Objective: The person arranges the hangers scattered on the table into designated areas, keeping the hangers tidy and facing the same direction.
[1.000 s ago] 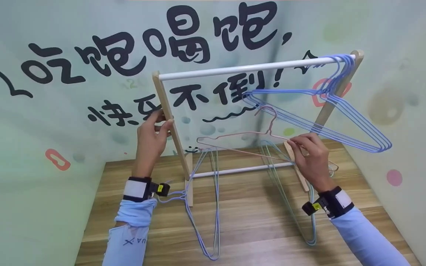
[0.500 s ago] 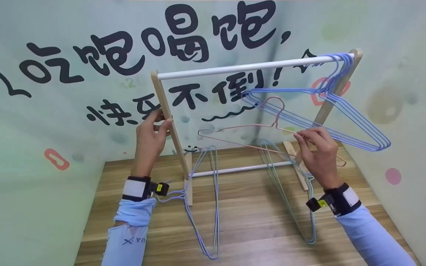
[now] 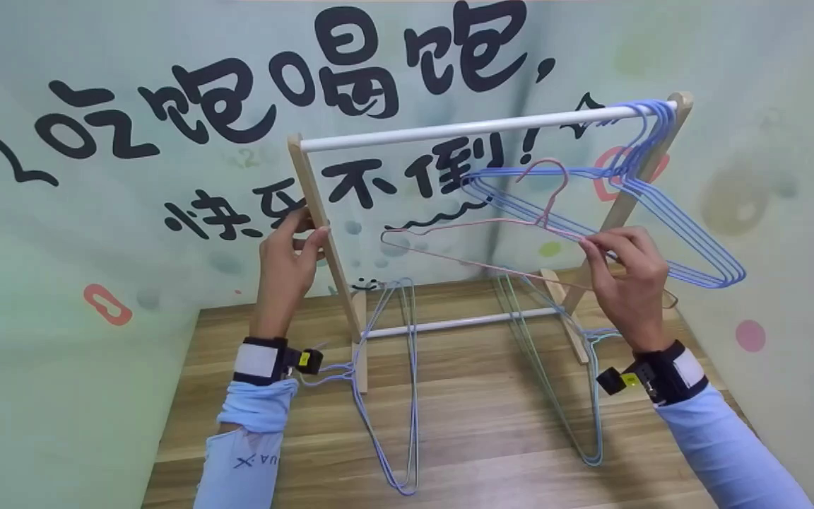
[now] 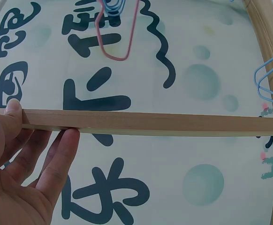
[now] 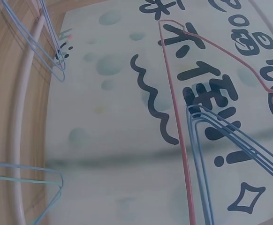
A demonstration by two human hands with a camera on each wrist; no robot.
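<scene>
At seven o'clock in the head view, the left sleeve [image 3: 255,459] bears an X and small letters too unclear to read surely. At nine o'clock, the left hand [image 3: 287,265] grips the rack's wooden left post [image 3: 339,276], thumb and fingertips nearly closed on opposite sides. Toward eleven, black lettering [image 3: 357,92] on the wall reads 吃饱喝饱, with 快乐不倒! beneath, its 乐 partly covered by hand and post. At six, bluish hangers [image 3: 415,396] cross the lower rail [image 3: 463,323]; greener ones do likewise between four and five. Toward three, the pink hanger [image 3: 547,211] is held aloft, hook below the white top bar [image 3: 478,129], overlapping the lettering. The right hand [image 3: 626,276], also at three, pinches its right shoulder between thumb and fingers. Beyond, toward two, blue hangers [image 3: 626,177] hang bunched at the bar's right end.
</scene>
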